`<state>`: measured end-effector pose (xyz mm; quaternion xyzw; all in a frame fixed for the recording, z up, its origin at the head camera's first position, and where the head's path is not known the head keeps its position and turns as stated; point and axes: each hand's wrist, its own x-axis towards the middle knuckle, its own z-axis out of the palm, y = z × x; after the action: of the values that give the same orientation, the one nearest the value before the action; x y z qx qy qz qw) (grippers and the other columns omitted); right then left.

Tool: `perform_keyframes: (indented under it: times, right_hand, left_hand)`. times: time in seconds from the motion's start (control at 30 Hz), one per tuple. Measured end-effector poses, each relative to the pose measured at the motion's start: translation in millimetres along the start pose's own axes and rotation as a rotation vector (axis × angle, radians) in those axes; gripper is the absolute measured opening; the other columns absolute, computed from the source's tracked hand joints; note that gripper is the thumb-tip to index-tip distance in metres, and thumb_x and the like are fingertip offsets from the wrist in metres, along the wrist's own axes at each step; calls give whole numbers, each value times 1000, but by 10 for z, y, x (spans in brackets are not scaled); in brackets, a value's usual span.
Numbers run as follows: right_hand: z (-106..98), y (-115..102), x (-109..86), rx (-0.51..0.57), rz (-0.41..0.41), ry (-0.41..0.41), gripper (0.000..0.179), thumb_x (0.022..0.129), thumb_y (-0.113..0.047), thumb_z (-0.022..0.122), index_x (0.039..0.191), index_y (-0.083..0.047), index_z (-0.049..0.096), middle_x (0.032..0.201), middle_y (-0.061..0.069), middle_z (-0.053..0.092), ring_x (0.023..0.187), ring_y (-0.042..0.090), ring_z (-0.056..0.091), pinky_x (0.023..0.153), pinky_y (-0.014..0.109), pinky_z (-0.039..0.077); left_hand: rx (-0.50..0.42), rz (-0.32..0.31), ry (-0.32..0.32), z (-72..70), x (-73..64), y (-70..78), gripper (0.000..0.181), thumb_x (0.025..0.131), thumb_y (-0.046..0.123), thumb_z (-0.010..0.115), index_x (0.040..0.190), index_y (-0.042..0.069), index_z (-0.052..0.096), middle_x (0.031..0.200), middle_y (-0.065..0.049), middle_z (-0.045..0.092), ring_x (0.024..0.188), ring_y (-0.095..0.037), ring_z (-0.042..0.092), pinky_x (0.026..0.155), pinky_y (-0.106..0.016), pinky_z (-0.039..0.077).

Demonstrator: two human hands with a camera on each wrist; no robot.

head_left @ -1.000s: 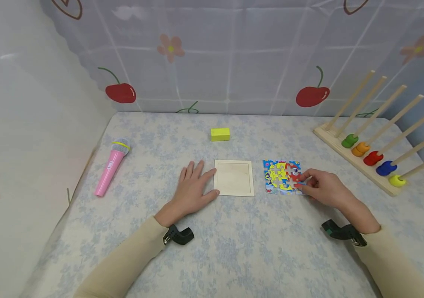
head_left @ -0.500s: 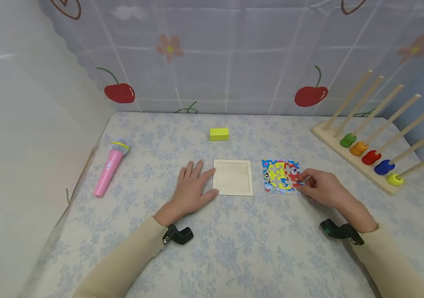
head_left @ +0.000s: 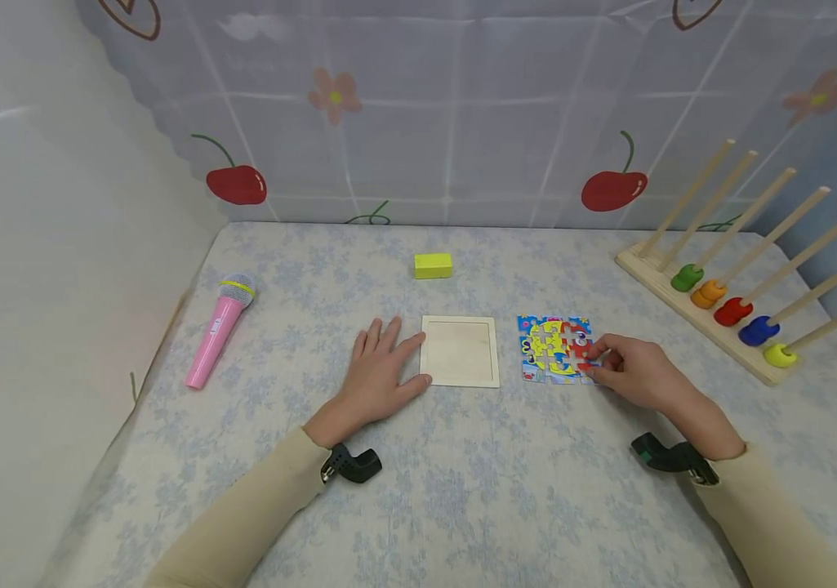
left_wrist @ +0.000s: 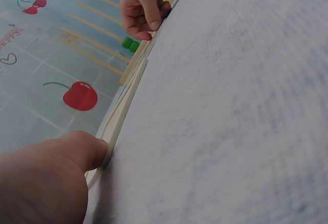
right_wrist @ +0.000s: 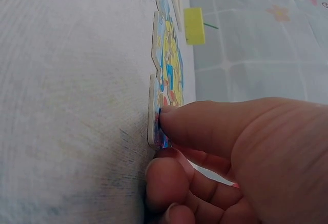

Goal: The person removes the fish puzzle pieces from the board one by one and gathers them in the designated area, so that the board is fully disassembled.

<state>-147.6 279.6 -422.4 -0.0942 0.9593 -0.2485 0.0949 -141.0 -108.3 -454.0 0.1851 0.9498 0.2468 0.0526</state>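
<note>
A square wooden puzzle tray (head_left: 459,351) with a raised border lies flat at the centre. My left hand (head_left: 381,377) rests palm down on the table to its left, fingers spread, index finger and thumb touching the tray's left edge. In the left wrist view the thumb (left_wrist: 84,149) meets that edge. Right of the tray lies a colourful jigsaw puzzle (head_left: 552,349), its pieces loosely fitted with gaps between them. At its right side my right hand (head_left: 638,371) holds a corner puzzle piece (right_wrist: 154,116), thumb on top and fingers curled at the edge. The fingertips partly cover that side.
A yellow block (head_left: 433,266) stands behind the tray. On the left lies a pink toy microphone (head_left: 220,333). To the right is a wooden peg stand (head_left: 705,318) with upright pegs and coloured beads. A cherry-printed curtain (head_left: 447,122) hangs behind the table.
The head view has shifted very slightly. Both hands, the tray and the puzzle stay in practically the same places.
</note>
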Motion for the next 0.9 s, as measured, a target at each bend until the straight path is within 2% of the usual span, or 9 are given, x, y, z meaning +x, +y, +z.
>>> perform_keyframes:
  times: [0.9]
  right_hand:
    - [0, 6, 4, 0, -1, -1, 19, 91, -13, 74, 103, -2, 66, 71, 2, 54, 63, 16, 45, 53, 25, 35]
  left_hand:
    - [-2, 7, 14, 8, -2, -3, 63, 98, 43, 61, 153, 15, 48, 167, -25, 23, 157, -50, 8, 123, -67, 10]
